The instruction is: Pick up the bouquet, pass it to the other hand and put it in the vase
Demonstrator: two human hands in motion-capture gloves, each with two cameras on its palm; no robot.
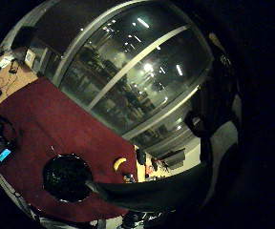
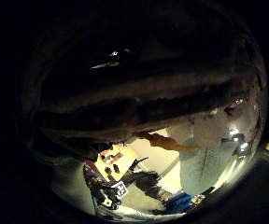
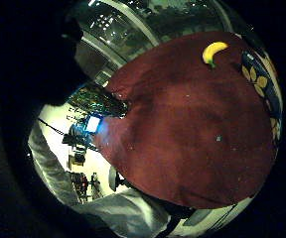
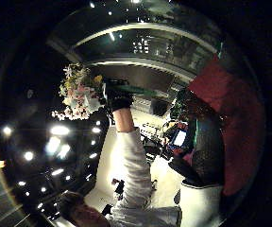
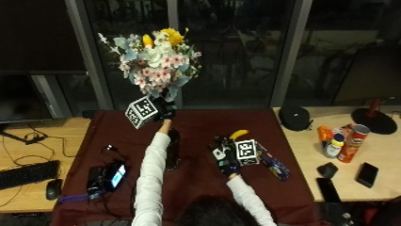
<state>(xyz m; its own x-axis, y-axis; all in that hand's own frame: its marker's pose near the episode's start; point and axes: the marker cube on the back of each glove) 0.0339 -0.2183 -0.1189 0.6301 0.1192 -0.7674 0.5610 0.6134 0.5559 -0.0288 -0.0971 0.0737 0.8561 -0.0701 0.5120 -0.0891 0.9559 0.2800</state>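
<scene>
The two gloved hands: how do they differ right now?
The left hand is raised high above the table, while the right hand stays low over the dark red tablecloth. The left hand grips the bouquet by its stems, blooms upward; the right hand holds nothing. Both wear black gloves.

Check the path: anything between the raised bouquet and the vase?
Nothing visible blocks it. The left hand holds the bouquet high above the table; the dark vase stands on the maroon cloth right below that forearm, its mouth uncovered. The right hand and banana lie off to the side.
</scene>
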